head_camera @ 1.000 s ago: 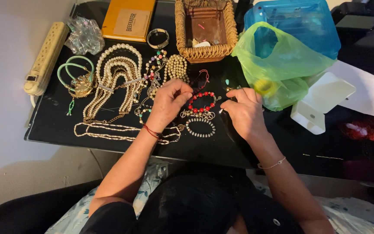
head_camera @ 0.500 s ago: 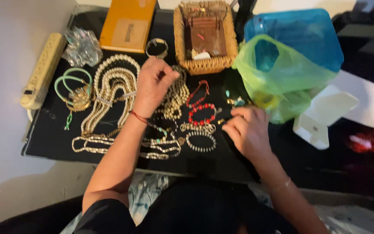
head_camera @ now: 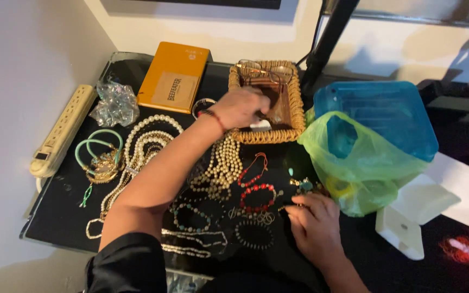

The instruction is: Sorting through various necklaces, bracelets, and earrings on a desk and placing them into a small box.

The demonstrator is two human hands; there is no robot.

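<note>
My left hand [head_camera: 241,107] reaches over the front rim of a wicker basket [head_camera: 270,135] at the back of the black table, fingers bent down inside it and hidden. My right hand [head_camera: 313,225] rests near the front edge with curled fingers, next to small gold and turquoise pieces [head_camera: 301,186]. Between my hands lie a red bead bracelet [head_camera: 256,198], a bunch of pearl strands [head_camera: 223,168] and a dark bead bracelet [head_camera: 253,234]. Long pearl necklaces [head_camera: 147,140] are spread under my left forearm.
Green bangles [head_camera: 99,149], a power strip [head_camera: 63,130] and crumpled clear plastic [head_camera: 115,103] sit at the left. An orange box [head_camera: 173,78] is behind them. A green plastic bag [head_camera: 354,163], blue container [head_camera: 381,111] and white box [head_camera: 413,211] fill the right.
My left hand has left the red bracelet and travelled back into the wicker basket. The right hand stayed by the small pieces. The view tilted up toward the wall.
</note>
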